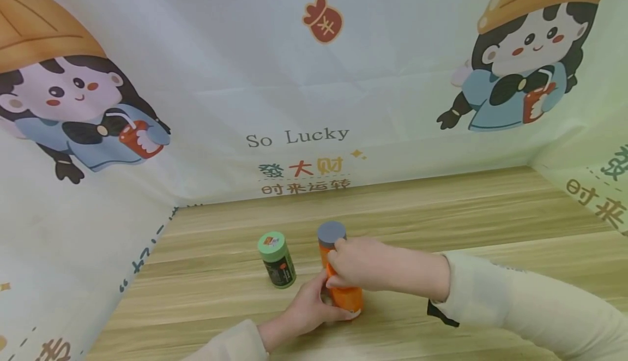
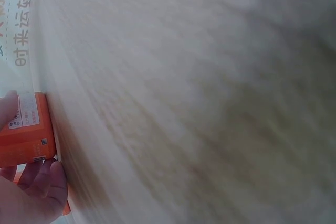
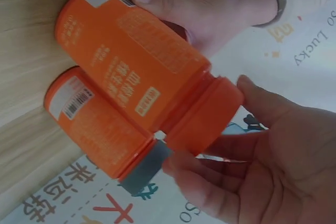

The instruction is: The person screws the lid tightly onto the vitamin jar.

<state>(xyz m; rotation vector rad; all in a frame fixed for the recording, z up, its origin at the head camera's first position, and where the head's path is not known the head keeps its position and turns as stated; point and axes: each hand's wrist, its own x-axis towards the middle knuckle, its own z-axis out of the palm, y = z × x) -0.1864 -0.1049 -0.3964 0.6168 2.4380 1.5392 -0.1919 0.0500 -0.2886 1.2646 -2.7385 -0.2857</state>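
An orange jar [image 3: 131,51] stands on the wooden table, its orange lid [image 3: 207,119] on top. My left hand [image 1: 306,306] grips the jar's body low down, thumb on the near side in the head view. From above, my right hand [image 1: 363,263] holds the lid between thumb and fingers, hiding most of it in the head view. Close behind is a second orange jar with a grey lid [image 1: 331,233], partly covered by the right hand; its label and barcode show in the right wrist view. In the left wrist view the held jar [image 2: 26,129] appears at the left edge.
To the left of the hands stands a dark jar with a green lid [image 1: 272,245]. Printed white cloth [image 1: 392,88] walls in the back and both sides of the wooden table [image 1: 206,290].
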